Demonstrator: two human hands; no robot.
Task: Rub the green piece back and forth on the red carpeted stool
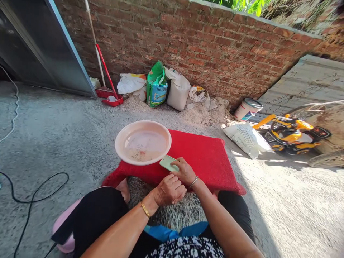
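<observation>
The person's right hand (185, 172) is gripping a pale green phone (167, 163) by its near end, the thumb lying over the upper face while the other fingers are mostly hiding from me. The left hand (170, 189) is curling into a loose fist just beside it, knuckles up; whether it is closing around anything, I can't tell from here. A silver bracelet (194, 182) is circling the right wrist, and a gold bracelet (145, 210) the left.

The phone is pointing away to the left, its far end sitting right by the rim of a pale pink basin (120, 152); I can't make out whether the two are touching. The basin is holding shallow, cloudy liquid (146, 139), with dark specks and a reddish patch gathering toward the near side. It is standing on the left part of a red cloth (201, 154), which is draping over something low in front of the person's knees.

Farther off, a green bag (156, 86) and a whitish sack (178, 91) are leaning near the brick wall (188, 43), a red dustpan (115, 101) is lying to their left, and a yellow toy vehicle (301, 134) is standing off to the right.
</observation>
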